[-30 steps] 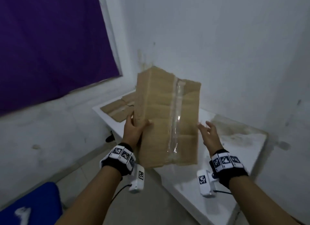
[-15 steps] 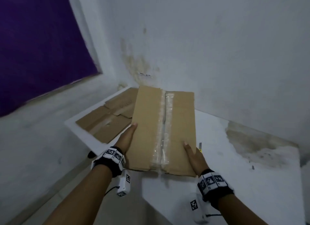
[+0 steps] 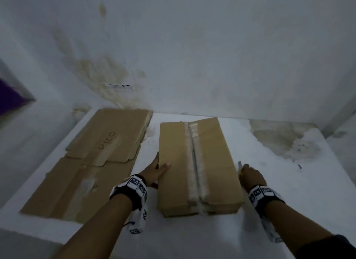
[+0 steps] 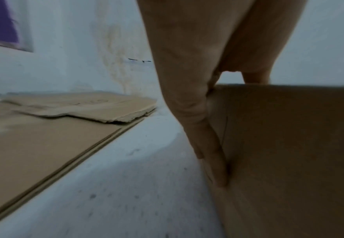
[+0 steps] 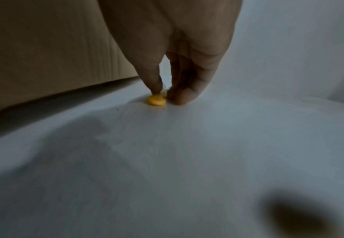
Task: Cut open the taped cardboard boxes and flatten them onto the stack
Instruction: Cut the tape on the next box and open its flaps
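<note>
Cardboard, brown and closed with clear tape along its top seam, makes the box (image 3: 196, 166) that lies flat on the white table (image 3: 289, 191), to the right of the stack of flattened cardboard (image 3: 92, 162) and apart from it. The left hand (image 3: 156, 172) holds the box at its left edge: the thumb lies over the top face and the straight fingers (image 4: 211, 157) press flat against the left side wall, reaching down to the table. The right hand (image 3: 250, 174) is on the table just beside the right side of the box and does not touch it. Its thumb and fingertips (image 5: 183, 95) are pinched on a small cutter (image 5: 157, 100) with a yellow end that lies on the table; a thin grey blade tip (image 3: 239, 163) shows beyond the knuckles in the head view.
</note>
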